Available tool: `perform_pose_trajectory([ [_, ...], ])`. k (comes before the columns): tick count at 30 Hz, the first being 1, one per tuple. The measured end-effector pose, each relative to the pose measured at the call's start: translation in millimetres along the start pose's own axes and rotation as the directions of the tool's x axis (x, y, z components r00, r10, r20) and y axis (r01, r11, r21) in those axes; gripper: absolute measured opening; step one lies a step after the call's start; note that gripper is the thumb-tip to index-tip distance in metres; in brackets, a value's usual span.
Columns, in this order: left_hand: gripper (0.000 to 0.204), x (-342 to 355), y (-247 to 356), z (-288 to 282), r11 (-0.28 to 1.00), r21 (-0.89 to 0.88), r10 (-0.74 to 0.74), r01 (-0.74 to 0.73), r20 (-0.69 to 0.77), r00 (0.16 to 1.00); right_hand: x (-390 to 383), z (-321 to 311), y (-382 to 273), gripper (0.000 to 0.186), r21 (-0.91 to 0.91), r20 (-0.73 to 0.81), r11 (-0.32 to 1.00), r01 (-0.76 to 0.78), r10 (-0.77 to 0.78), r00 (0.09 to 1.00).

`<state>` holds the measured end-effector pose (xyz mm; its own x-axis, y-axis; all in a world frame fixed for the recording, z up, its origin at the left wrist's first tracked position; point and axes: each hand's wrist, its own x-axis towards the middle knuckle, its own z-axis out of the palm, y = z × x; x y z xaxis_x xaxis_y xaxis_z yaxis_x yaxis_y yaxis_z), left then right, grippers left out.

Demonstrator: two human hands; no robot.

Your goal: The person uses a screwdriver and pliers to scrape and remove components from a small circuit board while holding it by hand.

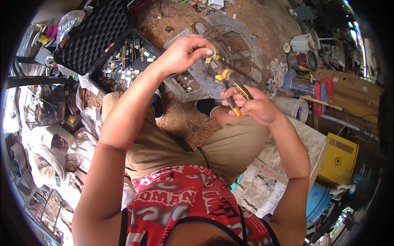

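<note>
Yellow pliers (pixel 224 76), one pair, in the grip of right hand (pixel 261 107), left hand (pixel 185 52) pinching one small piece (pixel 208 60)

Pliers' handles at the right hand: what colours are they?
The handles are black and yellow, clearest in the head view.

head-worn fisheye view, downward over nearby hands (pixel 183 54) (pixel 260 105)

Over my remote feed I see a brown, litter-strewn floor (pixel 262 14) across the top centre of the frame. A worn, whitish, slab-like surface (pixel 262 186) lies at lower right, and a large tan cardboard sheet (pixel 353 87) shows at right. White daylight (pixel 10 106) glares along the left edge and slips through gaps at upper right.
</note>
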<state>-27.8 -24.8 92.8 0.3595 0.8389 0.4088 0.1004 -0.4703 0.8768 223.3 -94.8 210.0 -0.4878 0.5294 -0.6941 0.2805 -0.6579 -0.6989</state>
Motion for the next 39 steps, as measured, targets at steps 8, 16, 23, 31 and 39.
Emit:
perform_pose_trajectory([
  [8,0.014,-0.6,6.0,0.0,0.994,0.1,0.042,-0.033,-0.092,0.995,8.5,-12.9,-2.6,0.047,0.058,0.029,0.997,-0.05,0.049,0.998],
  [16,0.013,-3.3,8.9,3.2,1.0,0.022,0.012,-0.009,-0.151,0.988,13.6,-18.2,7.8,0.026,0.084,-0.01,0.996,0.017,-0.016,1.0],
  [23,0.016,-4.2,6.7,12.2,0.991,-0.067,-0.131,0.117,-0.255,0.958,18.0,-12.8,10.5,0.019,-0.793,-0.216,0.605,0.068,-0.383,0.898],
  [31,0.023,-3.4,5.7,27.7,0.766,-0.563,-0.463,0.31,-0.148,0.874,22.2,-4.8,30.6,0.027,-0.994,-0.052,0.094,0.052,-0.846,0.531],
  [39,0.02,-2.2,-0.3,5.1,0.954,-0.194,-0.233,0.227,-0.007,0.972,-3.3,-16.2,16.7,0.037,-0.134,-0.072,0.988,0.071,-0.081,0.994],
])
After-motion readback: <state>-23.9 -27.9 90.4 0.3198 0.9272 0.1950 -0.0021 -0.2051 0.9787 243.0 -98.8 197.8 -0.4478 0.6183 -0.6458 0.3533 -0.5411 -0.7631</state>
